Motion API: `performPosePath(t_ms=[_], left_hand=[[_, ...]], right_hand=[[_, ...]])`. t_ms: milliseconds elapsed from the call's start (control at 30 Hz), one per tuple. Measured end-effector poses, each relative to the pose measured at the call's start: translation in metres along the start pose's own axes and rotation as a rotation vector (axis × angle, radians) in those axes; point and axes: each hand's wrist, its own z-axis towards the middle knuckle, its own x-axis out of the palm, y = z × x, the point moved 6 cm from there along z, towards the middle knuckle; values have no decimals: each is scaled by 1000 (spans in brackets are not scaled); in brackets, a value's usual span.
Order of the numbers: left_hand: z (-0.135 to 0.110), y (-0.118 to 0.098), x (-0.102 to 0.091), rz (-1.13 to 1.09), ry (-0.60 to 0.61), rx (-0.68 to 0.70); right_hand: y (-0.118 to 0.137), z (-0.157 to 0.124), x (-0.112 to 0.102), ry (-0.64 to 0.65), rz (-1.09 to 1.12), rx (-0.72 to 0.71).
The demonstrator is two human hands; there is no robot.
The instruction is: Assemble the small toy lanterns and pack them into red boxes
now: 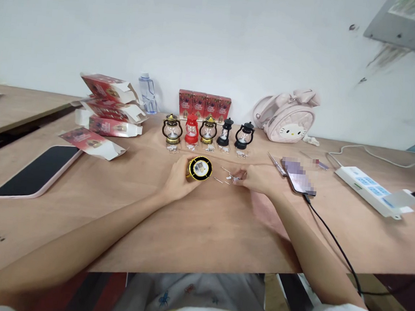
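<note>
My left hand (179, 177) is closed round a small gold and black lantern (200, 168), tipped so its round underside faces me. My right hand (259, 179) rests on the wooden table (187, 230) with its fingertips pinched on small metal parts (231, 178) that lie just right of the lantern. A thin metal pin (218, 180) lies between the two hands. Behind them stands a row of several small lanterns: gold (172, 129), red (191, 129), gold (208, 130), and two black (244, 135).
Red boxes (204, 105) stand against the wall. Opened red cartons (110, 112) and a water bottle (148, 92) sit back left. A dark phone (39, 171) lies left. A second phone (298, 176) with cable, a screwdriver (276, 164), a power strip (370, 190) and a pink bag (287, 118) are right.
</note>
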Motion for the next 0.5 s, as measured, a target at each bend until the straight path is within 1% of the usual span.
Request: performPosePath(t_ms=[133,233,300,400,433,500], left_hand=[[0,0,0,-2,5,-5],[0,0,1,9,28,-3],[-1,-1,2,22,50,3],[-2,-1,3,32,79,5],[-2,-1,4,35,86,3],[-2,0,4,40,98,1]], right_hand=[[-2,2,-7,-204,57,-32],[1,-1,-14,-405,167,-74],[8,-5,-14,-510,258,-138],[27,-18,-7,-596,396,-337],[36,-25,-5,-622,407,-423],[56,-42,-1,-684,360,-589]])
